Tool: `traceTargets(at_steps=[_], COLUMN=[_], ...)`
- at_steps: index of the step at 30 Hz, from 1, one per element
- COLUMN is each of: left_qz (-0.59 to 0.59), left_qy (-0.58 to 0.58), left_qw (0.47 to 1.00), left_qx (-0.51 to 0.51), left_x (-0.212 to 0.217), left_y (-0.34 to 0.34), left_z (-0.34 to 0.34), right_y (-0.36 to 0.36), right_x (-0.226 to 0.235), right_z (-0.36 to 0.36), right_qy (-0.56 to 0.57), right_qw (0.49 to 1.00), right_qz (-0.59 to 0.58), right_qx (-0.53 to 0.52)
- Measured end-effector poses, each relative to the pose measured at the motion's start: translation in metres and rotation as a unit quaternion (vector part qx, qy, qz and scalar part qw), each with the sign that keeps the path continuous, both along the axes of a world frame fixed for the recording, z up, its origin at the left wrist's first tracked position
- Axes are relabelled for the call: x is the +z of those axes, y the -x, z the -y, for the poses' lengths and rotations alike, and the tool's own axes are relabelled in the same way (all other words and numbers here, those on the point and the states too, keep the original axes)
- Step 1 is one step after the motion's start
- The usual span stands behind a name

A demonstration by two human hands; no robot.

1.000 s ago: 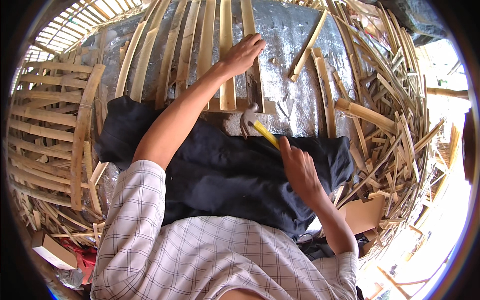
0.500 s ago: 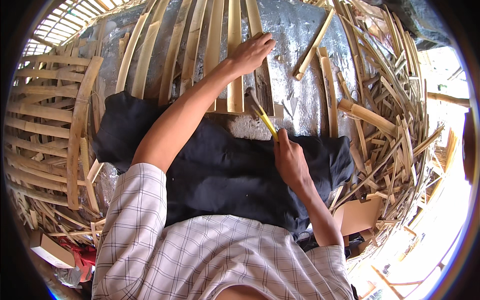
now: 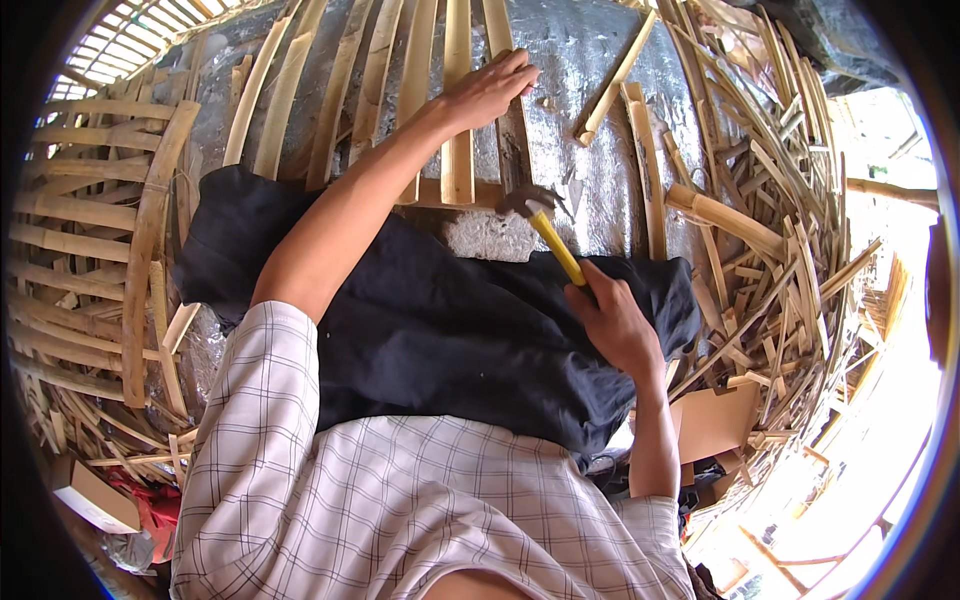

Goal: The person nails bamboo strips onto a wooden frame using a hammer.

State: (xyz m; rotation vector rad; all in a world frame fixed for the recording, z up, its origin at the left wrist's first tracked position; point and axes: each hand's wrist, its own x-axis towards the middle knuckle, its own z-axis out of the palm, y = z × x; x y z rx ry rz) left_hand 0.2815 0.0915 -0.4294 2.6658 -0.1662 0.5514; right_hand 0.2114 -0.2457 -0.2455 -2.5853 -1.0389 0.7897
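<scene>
- From my remote seat I have the left hand point(image 3: 490, 88) at the far side, fingers curled over the rightmost strip in the row, a bamboo strip point(image 3: 498, 30); it looks closed on it, though the palm side is hidden
- I see the right hand point(image 3: 612, 318) nearer and to the right, wrapped firmly round the yellow handle of a hammer point(image 3: 558, 245)
- The hammer's head sits over the near end of that strip, by a wooden crosspiece point(image 3: 487, 193); I can't tell whether metal touches wood
- My first worry is a glancing blow: the strip looks curved and narrow, so an off-centre hit could roll it or split its end
- If the left fingers let the strip shift sideways, I judge it would lose its line with its neighbours
- The left hand is well clear of the hammer's head, but a long overswing could bring the two close
- Black cloth point(image 3: 440, 330) lies bunched just nearer than the crosspiece, where a low swing might snag it
- The silvery sheet point(image 3: 600, 170) beneath looks uneven, so the crosspiece could rock under a knock
</scene>
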Motion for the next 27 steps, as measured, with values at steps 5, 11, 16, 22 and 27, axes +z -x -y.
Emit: traceTargets(at_steps=[5,11,16,22,27], left_qz=[-0.048,-0.071,-0.015,-0.122,-0.187], left_qy=[0.039,0.138,0.114,0.216,0.265], left_qw=[0.998,0.987,0.993,0.969,0.946], left_qx=[-0.003,-0.032,0.016,0.022,0.009], left_x=[0.007,0.023,0.048,0.103,0.106], left_y=[0.001,0.006,0.019,0.08,0.133], left_z=[-0.001,-0.006,0.006,0.023,0.035], right_y=[-0.024,-0.036,-0.039,-0.099,-0.125], right_x=[-0.041,0.003,-0.032,-0.107,-0.134], right_z=[0.007,0.016,0.007,-0.067,-0.106], right_qy=[-0.089,-0.024,-0.195,-0.299,-0.275], right_qw=[0.996,0.939,0.916,0.933,0.932], right_qz=[-0.008,-0.333,-0.295,-0.082,-0.145], right_qx=[0.003,-0.083,-0.19,-0.181,-0.186])
